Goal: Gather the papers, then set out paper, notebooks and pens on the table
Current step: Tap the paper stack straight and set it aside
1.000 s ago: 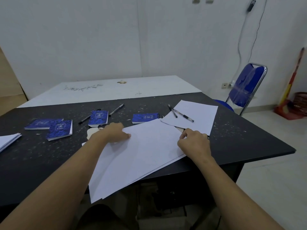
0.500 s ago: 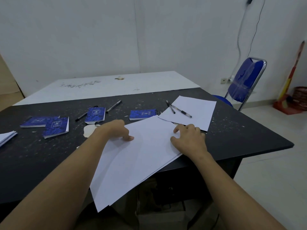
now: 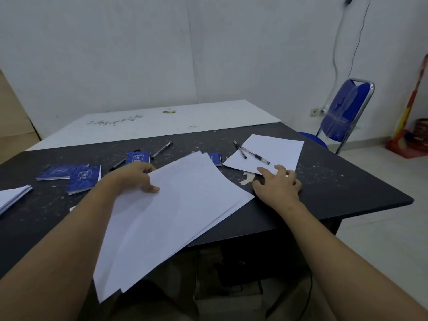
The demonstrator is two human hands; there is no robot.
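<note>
Left hand [image 3: 132, 179] grips paper stack [image 3: 176, 216], fingers partly hidden; right hand [image 3: 278, 184], fingers [image 3: 264, 171] splayed.

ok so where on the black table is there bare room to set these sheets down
Bare room: the right corner of the table, beyond the right hand and the single sheet; also the near left, between the paper stack and the left arm. Crowded: the back left and middle, with notebooks and pens.
</note>
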